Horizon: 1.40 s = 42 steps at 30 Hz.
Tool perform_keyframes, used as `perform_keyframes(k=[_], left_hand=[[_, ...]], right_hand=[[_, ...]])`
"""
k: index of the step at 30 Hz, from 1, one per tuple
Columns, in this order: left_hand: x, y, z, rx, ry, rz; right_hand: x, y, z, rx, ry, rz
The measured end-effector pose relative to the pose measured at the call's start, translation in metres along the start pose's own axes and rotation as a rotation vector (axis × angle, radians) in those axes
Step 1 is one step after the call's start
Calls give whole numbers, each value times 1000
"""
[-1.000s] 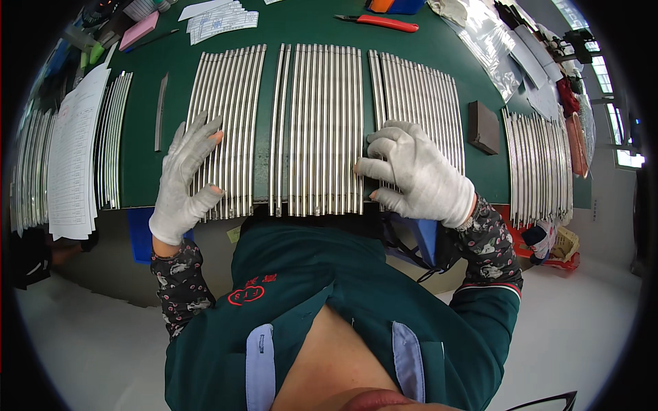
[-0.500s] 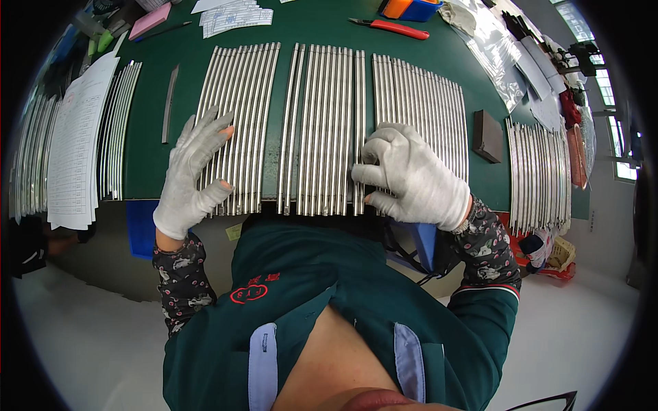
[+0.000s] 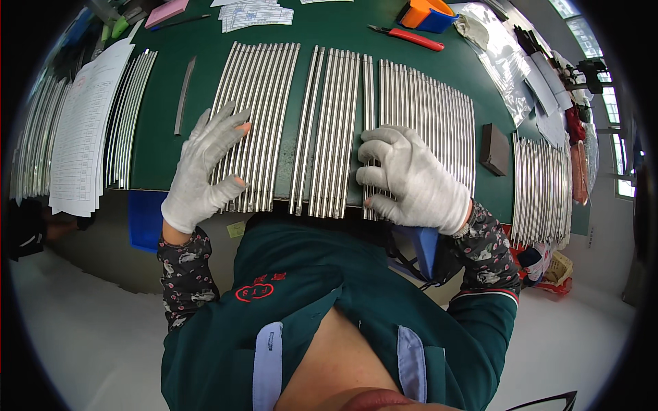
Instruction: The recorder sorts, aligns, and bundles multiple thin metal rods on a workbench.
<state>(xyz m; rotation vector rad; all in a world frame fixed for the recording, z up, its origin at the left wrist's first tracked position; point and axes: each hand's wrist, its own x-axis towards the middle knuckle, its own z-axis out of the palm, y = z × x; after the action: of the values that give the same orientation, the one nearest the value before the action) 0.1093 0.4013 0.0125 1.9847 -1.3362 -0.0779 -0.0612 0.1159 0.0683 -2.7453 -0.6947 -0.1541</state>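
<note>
Slim, silvery metal rods lie side by side in groups on the green table, their ends toward me. My left hand, in a white glove with bare thumb and finger tips, rests with fingers spread on the left group of rods. My right hand, gloved likewise, has its fingers curled over a narrow strip of one or two metal rods. This strip lies between the middle group and the right group. The right hand covers part of the right group. A separate narrow pair lies left of the middle group.
A red-handled cutter, an orange and blue box and paper slips lie at the back. A dark block and more rods are at right. Printed sheets cover rods at left; a thin strip lies nearby.
The narrow strip of rods under my right hand has shifted right, away from the middle group and closer to the right group. My left hand stays on the left group. The view has shifted slightly.
</note>
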Motion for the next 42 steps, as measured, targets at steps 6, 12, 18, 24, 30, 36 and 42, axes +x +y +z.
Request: perform_keyframes(k=[6,12,18,24,30,36,42], left_hand=[[-3,-3,-1,12,3,5],[-3,-4,-4,9,7,32],[-4,-5,-3,26,15,40],[-4,-6,-3,28,29,54],[-7,-6,-5,46,24,44],[-7,-7,-6,40,37,63],[-9,-9,-5,42,36,61]], right_hand=[[12,-6,2,-19,-76,39],[18,-6,2,41,-43,5],[30,-8,7,3,-101,19],[35,-6,8,-31,10,-19],[38,-9,12,-44,-28,-5],[43,-9,11,-85,-45,2],[52,-11,12,-107,-83,18]])
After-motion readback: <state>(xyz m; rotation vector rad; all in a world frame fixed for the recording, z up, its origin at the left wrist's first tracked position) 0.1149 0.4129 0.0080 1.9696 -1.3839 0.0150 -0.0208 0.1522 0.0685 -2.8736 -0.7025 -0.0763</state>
